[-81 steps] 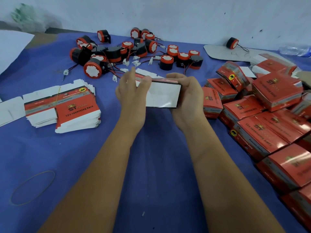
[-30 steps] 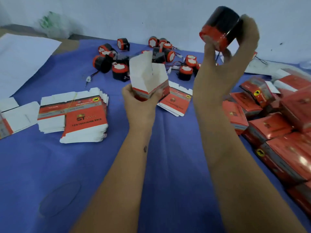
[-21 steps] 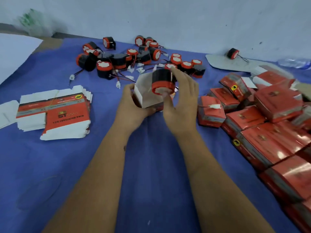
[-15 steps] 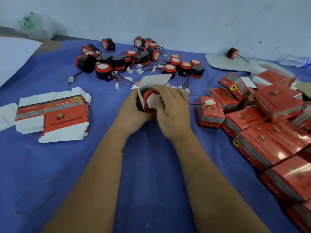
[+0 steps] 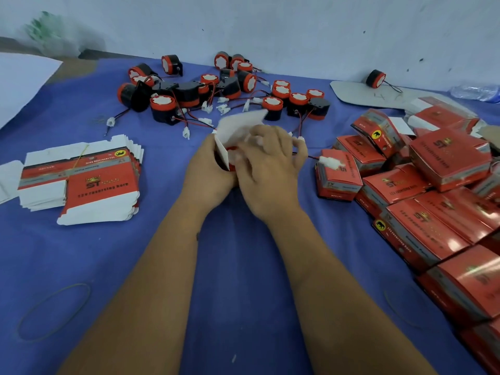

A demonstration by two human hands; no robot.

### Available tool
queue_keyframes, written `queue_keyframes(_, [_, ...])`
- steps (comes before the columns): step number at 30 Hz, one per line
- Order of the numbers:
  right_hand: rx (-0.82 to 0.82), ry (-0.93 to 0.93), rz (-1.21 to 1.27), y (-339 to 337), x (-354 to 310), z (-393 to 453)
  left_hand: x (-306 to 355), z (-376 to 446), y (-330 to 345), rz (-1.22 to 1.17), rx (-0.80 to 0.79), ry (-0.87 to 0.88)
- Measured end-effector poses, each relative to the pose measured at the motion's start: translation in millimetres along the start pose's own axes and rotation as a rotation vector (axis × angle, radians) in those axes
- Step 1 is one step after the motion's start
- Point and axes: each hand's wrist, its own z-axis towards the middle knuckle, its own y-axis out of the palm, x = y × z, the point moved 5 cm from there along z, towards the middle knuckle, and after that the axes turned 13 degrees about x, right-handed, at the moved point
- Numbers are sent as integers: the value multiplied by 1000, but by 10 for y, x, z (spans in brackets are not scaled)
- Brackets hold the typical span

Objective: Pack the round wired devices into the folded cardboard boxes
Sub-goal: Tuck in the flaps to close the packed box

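Observation:
My left hand (image 5: 208, 169) grips an opened red and white cardboard box (image 5: 238, 128), its white flap standing up. Inside its mouth sits a round black and red wired device (image 5: 232, 155), mostly hidden. My right hand (image 5: 270, 163) lies over the box opening with fingers curled on the device; its wire runs right to a white plug (image 5: 328, 161). Several loose devices (image 5: 216, 90) lie at the back of the blue table. A stack of flat unfolded boxes (image 5: 89, 180) lies at the left.
Closed red boxes (image 5: 433, 190) are piled along the right side. One more device (image 5: 375, 78) sits on a grey card at the back right, beside a plastic bottle (image 5: 476, 92). Rubber bands (image 5: 54, 309) lie on the blue cloth near me.
My right hand brought a device down from the air into the box held by my left hand, and now pushes it deeper. The wire still trails out to the right.

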Motion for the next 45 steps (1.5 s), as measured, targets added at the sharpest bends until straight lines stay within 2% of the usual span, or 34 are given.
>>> queue_keyframes(1, [135, 62, 44, -74, 19, 8, 1, 6, -35, 6, 55, -12])
queue_keyframes(3, [311, 393, 288, -167, 183, 13, -14, 12, -95, -11, 138, -41])
queue_keyframes(5, [286, 820, 524, -94, 407, -28, -22, 16, -124, -19, 174, -40])
queue_keyframes(6, [272, 977, 575, -67, 496, -58, -25, 13, -125, -15, 171, -36])
queue_keyframes(9, [265, 1249, 824, -32, 642, -77, -30, 6, -90, -14, 58, -30])
queue_keyframes(11, [297, 1203, 933, -72, 651, -13, -27, -5, -53, -21, -60, -30])
queue_keyframes(13, [287, 1006, 894, -158, 583, 90, -22, -13, -26, -34, -129, -25])
queue_keyframes(15, [238, 827, 883, -194, 444, 164, -8, -16, -10, -50, -148, -19])
queue_keyframes(18, [157, 718, 952, -168, 266, 130, 9, -24, 17, -65, -167, 0])
queue_keyframes(20, [122, 713, 954, -134, 234, 73, 17, -31, 22, -72, -177, 7])
queue_keyframes(23, [69, 755, 798, -127, 259, 54, 25, -38, 13, -50, -202, 15])
queue_keyframes(26, [37, 598, 521, -143, 295, 71, 17, -39, 6, -55, -240, 4])
queue_keyframes(28, [73, 503, 428, -141, 319, 90, 9, -41, 7, -68, -261, -5])
queue_keyframes(33, [142, 509, 485, -185, 319, 132, -4, -32, 3, -67, -272, -24])
queue_keyframes(45, [30, 365, 367, -195, 382, 133, -24, -18, 20, -89, -273, -24])
